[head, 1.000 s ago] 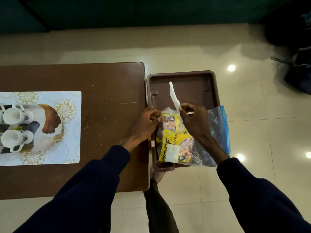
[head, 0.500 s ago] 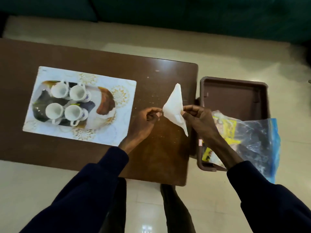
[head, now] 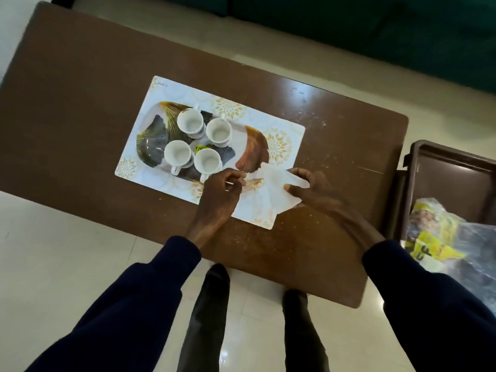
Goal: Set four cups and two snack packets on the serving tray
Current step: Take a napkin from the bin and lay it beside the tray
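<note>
A white serving tray with gold flower prints [head: 161,100] lies on the brown table [head: 80,103]. Several white cups [head: 190,122] stand together on its left half, with a bit of yellow wrapper [head: 200,149] showing between them. Over the tray's near right corner I hold a white paper napkin [head: 279,189]. My right hand [head: 308,186] grips its right side, and my left hand [head: 222,191] pinches its left edge just in front of the nearest cup. Yellow snack packets [head: 429,237] lie in a clear plastic bag inside the brown bin at the right.
The brown plastic bin [head: 451,154] sits on the floor off the table's right end, with the clear bag [head: 472,253] spilling over its near side. My legs and shoes [head: 212,296] stand at the table's near edge. A dark green sofa [head: 375,28] runs along the back.
My hands lifted the white napkin out of the bag in the bin and carried it left across the table to the tray's near right corner. My view swung left with it.
</note>
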Motion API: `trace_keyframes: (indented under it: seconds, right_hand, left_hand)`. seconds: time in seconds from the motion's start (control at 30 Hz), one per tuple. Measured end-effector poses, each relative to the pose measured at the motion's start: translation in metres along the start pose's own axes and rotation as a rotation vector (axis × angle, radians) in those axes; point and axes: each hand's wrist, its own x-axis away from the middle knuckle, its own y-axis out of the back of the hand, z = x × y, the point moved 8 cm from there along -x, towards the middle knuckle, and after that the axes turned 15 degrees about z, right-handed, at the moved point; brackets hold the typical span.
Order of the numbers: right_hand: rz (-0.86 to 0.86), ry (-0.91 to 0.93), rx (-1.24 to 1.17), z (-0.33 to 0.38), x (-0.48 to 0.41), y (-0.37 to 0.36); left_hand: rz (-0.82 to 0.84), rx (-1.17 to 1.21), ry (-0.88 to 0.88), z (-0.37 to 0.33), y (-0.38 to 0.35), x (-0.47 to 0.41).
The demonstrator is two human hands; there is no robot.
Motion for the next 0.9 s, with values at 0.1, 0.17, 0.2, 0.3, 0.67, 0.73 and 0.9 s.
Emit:
trace_keyframes:
  seconds: [0.1, 0.17, 0.2, 0.3, 0.67, 0.73, 0.9]
  right_hand:
    - [-0.053, -0.034, 0.257, 0.007, -0.010, 0.003]
    - [-0.087, -0.056, 0.300, 0.007, -0.014, 0.006]
    - [-0.088, -0.077, 0.337, 0.005, -0.015, 0.007]
    - [0.009, -0.161, 0.522, 0.001, -0.020, 0.007]
    - [-0.013, -0.233, 0.762, 0.008, -0.067, 0.011]
    - [-0.097, -0.171, 0.743, 0.007, -0.070, 0.010]
    - [-0.412, 0.078, 0.913, 0.013, -0.060, 0.004]
  left_hand:
    - [0.042, -0.003, 0.012, 0.017, 0.012, 0.003]
    - [0.083, -0.028, 0.014, 0.027, 0.013, 0.003]
    - [0.098, -0.044, 0.018, 0.031, 0.013, 0.003]
    - [0.122, -0.085, 0.019, 0.037, 0.011, 0.001]
    - [0.112, -0.132, -0.005, 0.039, -0.002, -0.011]
    - [0.119, -0.138, 0.009, 0.038, -0.006, -0.015]
    - [0.096, -0.156, 0.019, 0.038, -0.010, -0.021]
